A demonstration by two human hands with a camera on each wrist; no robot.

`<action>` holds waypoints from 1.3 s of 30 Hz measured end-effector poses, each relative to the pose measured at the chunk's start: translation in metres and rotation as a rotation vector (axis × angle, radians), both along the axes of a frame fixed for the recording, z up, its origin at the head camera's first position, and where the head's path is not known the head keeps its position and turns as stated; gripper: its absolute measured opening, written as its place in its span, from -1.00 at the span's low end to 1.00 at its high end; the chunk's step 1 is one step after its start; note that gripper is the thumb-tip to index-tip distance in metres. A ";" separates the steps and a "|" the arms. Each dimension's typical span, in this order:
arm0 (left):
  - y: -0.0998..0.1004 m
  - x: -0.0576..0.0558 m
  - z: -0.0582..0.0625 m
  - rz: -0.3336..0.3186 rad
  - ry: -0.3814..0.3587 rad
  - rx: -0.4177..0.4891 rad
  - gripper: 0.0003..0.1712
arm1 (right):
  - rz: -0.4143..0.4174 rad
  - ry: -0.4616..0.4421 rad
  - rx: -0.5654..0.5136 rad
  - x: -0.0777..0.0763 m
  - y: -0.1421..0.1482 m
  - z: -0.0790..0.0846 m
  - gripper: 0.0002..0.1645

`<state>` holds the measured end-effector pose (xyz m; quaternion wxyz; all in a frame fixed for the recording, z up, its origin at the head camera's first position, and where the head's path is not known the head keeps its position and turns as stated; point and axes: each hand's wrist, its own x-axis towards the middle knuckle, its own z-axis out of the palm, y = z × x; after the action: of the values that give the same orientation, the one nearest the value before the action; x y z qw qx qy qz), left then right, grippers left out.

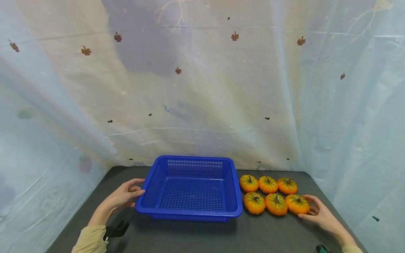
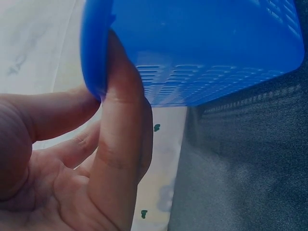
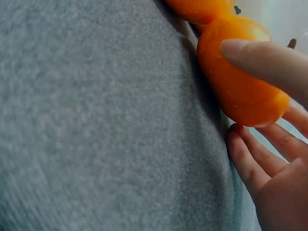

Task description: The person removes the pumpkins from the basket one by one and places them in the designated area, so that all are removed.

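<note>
A blue plastic basket [image 1: 190,213] with slotted walls sits in the middle of the table. At its left rim, my left hand [image 1: 124,193] pinches the edge; the left wrist view shows the thumb on the outer lip and a finger [image 2: 120,120] hooked beneath the rim. Right of the basket, several small orange pumpkins stand in two rows. My right hand [image 1: 319,212] holds the front-right pumpkin [image 1: 297,204], thumb along its near side and fingers around its right side. In the right wrist view this pumpkin [image 3: 240,82] is close to another pumpkin [image 3: 199,7].
The dark grey table [image 1: 177,237] ends at a pale printed curtain [image 1: 202,105] behind and on both sides. The back-row pumpkins [image 1: 268,185] stand close by the basket's right wall. A black wristband [image 1: 117,230] is on the left wrist.
</note>
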<state>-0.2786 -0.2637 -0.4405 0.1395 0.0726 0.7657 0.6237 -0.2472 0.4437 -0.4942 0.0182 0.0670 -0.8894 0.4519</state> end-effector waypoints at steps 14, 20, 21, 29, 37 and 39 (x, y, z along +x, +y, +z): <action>0.003 -0.001 -0.003 0.042 0.006 -0.022 -0.26 | 0.005 0.007 -0.002 0.001 0.003 -0.002 -0.08; 0.003 -0.001 -0.005 0.037 0.009 -0.025 -0.24 | 0.058 0.043 -0.128 0.005 0.010 0.002 -0.16; 0.002 -0.001 -0.005 0.035 0.009 -0.021 -0.24 | 0.080 0.049 -0.159 0.006 0.012 0.002 -0.20; -0.008 -0.002 -0.007 -0.016 0.014 0.010 -0.24 | 0.276 0.035 -0.338 0.009 0.026 0.016 -0.38; -0.026 0.003 0.001 -0.064 0.020 -0.015 -0.29 | 0.111 0.169 -0.100 0.008 0.017 0.040 -0.46; -0.030 0.004 0.004 -0.045 0.079 -0.070 -0.31 | 0.058 0.225 -0.003 0.007 0.014 0.045 -0.46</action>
<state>-0.2748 -0.2939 -0.4368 0.1256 0.1094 0.7900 0.5901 -0.2403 0.4575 -0.4491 0.1048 0.1431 -0.8788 0.4430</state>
